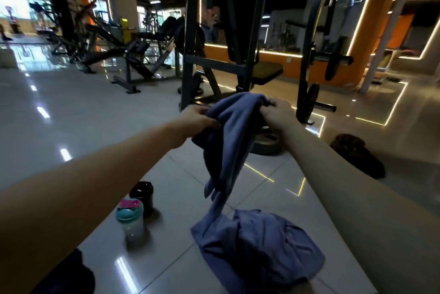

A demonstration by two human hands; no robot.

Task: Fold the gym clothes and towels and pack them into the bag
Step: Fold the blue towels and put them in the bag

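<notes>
Above the tiled gym floor (71,108), left hand (198,118) and right hand (277,112) each grip the hanging blue cloth (228,141).

The cloth (228,131) hangs between the left hand (200,120) and the right hand (278,112), its lower part heaped on the floor (95,115). Left of the heap stands a bottle (130,218), a second bottle (142,195) just behind it. A plate (266,142) lies behind the cloth, before the rack (190,55).

Bare tiled floor (71,127) lies open at left; two shaker bottles (137,210) obstruct lower left, weight plate (266,142) centre.
</notes>
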